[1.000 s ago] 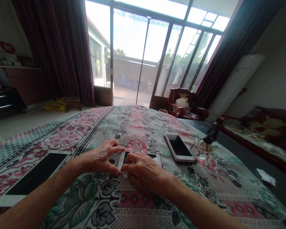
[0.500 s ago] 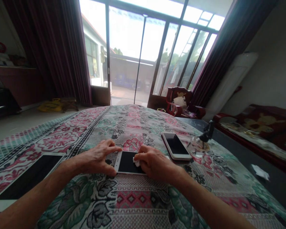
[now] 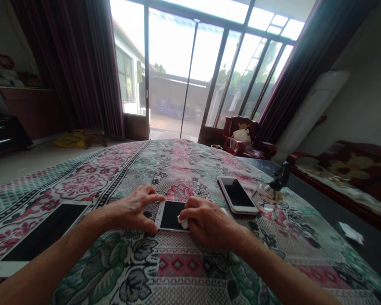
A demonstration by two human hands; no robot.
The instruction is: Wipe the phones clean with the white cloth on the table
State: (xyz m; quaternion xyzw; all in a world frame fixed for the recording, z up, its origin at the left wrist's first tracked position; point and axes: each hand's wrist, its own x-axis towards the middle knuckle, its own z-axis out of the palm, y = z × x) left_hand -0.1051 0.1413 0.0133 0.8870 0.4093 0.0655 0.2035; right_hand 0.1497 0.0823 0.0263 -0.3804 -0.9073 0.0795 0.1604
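A white smartphone [image 3: 169, 215] with a dark screen lies flat and sideways on the patterned cloth. My left hand [image 3: 136, 209] holds its left end, with the thumb at the near corner and a fingertip at the far one. Pinched in my right hand [image 3: 209, 221] is a crumpled white tissue [image 3: 183, 222], pressed on the screen near the phone's lower edge. That hand hides the phone's right end. Further right rests a second white smartphone [image 3: 238, 195], screen up. At the left, a white tablet [image 3: 44, 233] lies partly behind my left forearm.
A clear spray bottle [image 3: 269, 192] with a black nozzle stands right of the second phone. Another white tissue [image 3: 352, 233] lies on the dark surface at the right. Beyond the cloth [image 3: 180, 159] are a wooden chair [image 3: 239, 127], a sofa [image 3: 346, 163] and glass doors [image 3: 174, 63].
My right hand has slid the tissue slightly across the screen towards the near edge. My left hand stays at the phone's left end. The whole view has shifted a little.
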